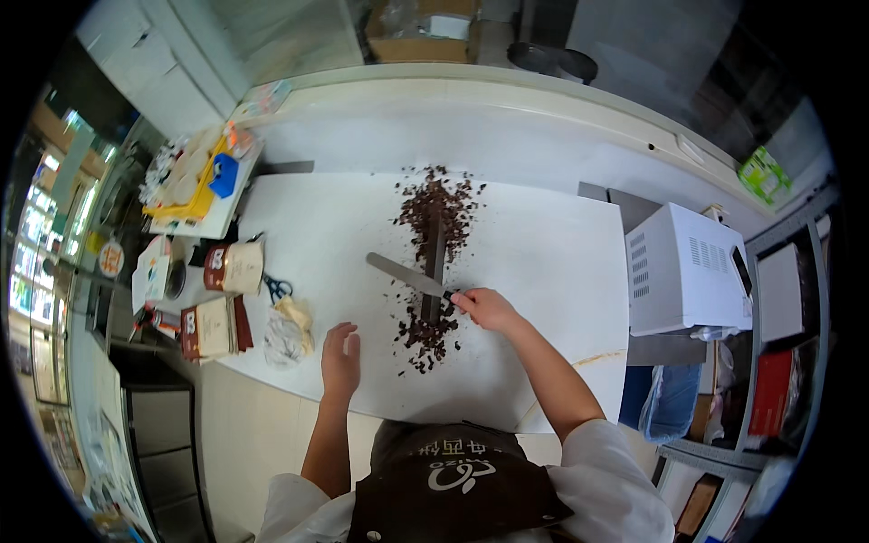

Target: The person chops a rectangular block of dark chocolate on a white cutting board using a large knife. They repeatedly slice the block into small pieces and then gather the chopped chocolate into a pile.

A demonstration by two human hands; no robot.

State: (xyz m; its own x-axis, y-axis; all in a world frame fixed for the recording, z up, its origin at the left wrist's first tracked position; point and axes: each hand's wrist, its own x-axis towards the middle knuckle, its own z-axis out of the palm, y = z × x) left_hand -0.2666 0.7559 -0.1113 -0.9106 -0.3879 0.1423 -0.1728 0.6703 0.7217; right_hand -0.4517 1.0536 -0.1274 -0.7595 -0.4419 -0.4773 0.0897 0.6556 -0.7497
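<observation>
My right hand (485, 309) grips the dark handle of a metal palette knife (404, 273). Its long round-tipped blade points up and to the left, passing over a long dark brown bar (433, 261). Whether blade and bar touch I cannot tell. Around both ends of the bar lie heaps of dark brown flakes (424, 214), which look like chocolate. My left hand (341, 356) holds nothing and is over the near left part of the white worktable (550, 258), thumb apart from the fingers. A crumpled clear plastic bag (285, 336) is the nearest thing on its left.
Blue-handled scissors (278, 288) and brown-and-cream printed packages (210, 329) sit at the table's left edge. Beyond them is a yellow tray (207, 193) of mixed items. A white appliance (689, 268) stands at right, above a lined blue bin (671, 400). A ledge (475, 76) runs along the back.
</observation>
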